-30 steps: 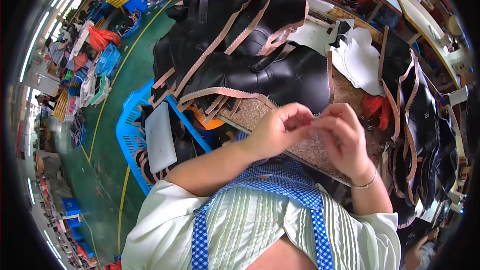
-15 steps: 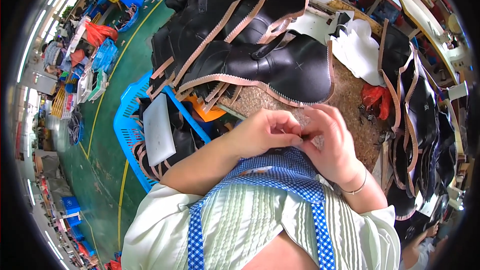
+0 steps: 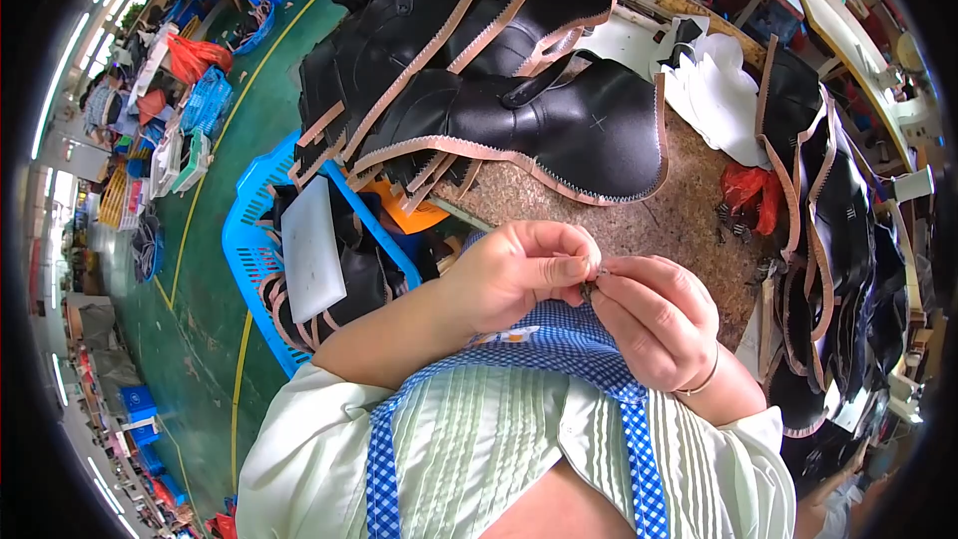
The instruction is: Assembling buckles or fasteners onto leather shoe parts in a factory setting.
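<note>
A small dark clip [image 3: 587,289] sits between both hands. The left hand [image 3: 519,274] and right hand [image 3: 654,324] pinch it at their fingertips, above the worktable [image 3: 679,225].

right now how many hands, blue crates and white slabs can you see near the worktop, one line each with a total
hands: 2, left hand and right hand, pinching a small dark piece between them
small dark piece: 1
blue crate: 1
white slab: 1
total: 5

Our hands have drawn back from the desk [image 3: 689,230] toward our chest. The left hand [image 3: 524,274] and right hand [image 3: 654,324] now pinch a small dark piece [image 3: 589,289] between their fingertips, over the blue checked apron [image 3: 559,339].
</note>
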Motion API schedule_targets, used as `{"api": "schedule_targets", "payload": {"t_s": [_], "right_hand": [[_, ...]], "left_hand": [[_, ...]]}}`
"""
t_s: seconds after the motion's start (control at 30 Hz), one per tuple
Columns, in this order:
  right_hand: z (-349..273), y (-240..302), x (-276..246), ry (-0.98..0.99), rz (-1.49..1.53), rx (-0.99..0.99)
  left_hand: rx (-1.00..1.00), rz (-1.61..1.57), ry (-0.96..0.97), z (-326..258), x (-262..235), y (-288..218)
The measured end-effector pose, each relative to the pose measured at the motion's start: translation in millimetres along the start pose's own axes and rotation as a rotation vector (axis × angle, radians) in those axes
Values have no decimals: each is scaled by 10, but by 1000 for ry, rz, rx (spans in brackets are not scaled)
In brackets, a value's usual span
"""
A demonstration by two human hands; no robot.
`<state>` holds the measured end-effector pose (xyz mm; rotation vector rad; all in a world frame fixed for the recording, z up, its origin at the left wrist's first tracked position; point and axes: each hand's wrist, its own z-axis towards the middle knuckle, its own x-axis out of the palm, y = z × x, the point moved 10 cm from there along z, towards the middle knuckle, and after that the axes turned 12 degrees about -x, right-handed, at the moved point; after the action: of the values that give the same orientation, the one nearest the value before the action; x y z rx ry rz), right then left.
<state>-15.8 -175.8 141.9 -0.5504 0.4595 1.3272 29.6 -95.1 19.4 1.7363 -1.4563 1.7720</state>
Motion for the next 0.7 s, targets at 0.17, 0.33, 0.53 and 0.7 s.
{"api": "schedule_targets", "payload": {"t_s": [0.17, 0.33, 0.53, 0.7], "right_hand": [[33, -36, -1, 22, -34, 51], [0, -205, -1, 21, 136, 192], [-149, -390, 12, -69, 320, 415], [-381, -576, 78, -147, 413, 695]], "left_hand": [[417, 694, -249, -281, 236, -347], [653, 1032, -459, -436, 338, -537], [766, 1341, -490, -474, 547, -595], [803, 1379, -552, -446, 509, -586]]}}
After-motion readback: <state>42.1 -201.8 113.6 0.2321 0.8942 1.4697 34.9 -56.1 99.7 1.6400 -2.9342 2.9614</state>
